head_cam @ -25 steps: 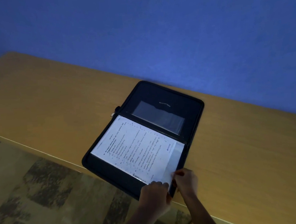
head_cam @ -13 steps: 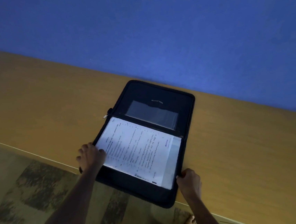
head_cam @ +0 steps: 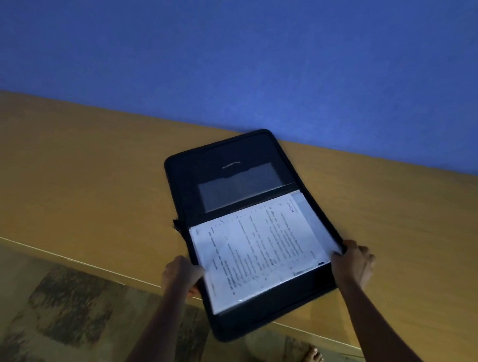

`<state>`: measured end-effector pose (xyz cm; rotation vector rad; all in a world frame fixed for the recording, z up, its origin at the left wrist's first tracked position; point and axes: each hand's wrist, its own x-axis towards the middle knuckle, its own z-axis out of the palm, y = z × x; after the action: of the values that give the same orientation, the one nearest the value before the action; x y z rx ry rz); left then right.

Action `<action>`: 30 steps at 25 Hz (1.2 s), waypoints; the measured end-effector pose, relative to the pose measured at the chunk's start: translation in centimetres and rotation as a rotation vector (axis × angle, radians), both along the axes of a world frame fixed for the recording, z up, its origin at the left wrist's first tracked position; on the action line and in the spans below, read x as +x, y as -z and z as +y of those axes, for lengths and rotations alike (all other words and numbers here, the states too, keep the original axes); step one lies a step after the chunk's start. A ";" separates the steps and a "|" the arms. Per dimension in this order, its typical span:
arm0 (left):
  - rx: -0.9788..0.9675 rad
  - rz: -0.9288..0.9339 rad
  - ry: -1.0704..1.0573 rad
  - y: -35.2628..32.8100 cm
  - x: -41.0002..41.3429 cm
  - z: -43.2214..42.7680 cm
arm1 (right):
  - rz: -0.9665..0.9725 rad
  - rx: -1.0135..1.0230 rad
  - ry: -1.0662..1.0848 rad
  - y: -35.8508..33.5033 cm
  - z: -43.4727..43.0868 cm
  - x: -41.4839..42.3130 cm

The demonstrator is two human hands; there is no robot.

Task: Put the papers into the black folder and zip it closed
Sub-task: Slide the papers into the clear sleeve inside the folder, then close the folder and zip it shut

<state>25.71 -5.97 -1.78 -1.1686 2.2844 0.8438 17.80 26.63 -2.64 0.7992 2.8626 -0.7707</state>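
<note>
In the head view, the open black folder (head_cam: 232, 181) lies on the wooden table (head_cam: 70, 173), its near half overhanging the edge at six o'clock. The papers (head_cam: 256, 252) rest inside that half. The left hand (head_cam: 181, 274) is curled around the nine o'clock edge and the right hand (head_cam: 353, 263) around the three o'clock edge, seemingly to square it for zipping.

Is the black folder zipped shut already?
No, the black folder lies open on the table with the papers showing, and the left hand and right hand grip its sides.
</note>
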 end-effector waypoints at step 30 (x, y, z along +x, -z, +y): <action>-0.070 0.876 -0.414 -4.1 -2.8 -3.0 | -0.059 -0.224 0.193 1.2 6.5 1.1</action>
<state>22.96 -8.97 2.32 -1.5435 2.7694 1.7135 18.92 33.12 -3.81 1.0556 2.6128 -1.0486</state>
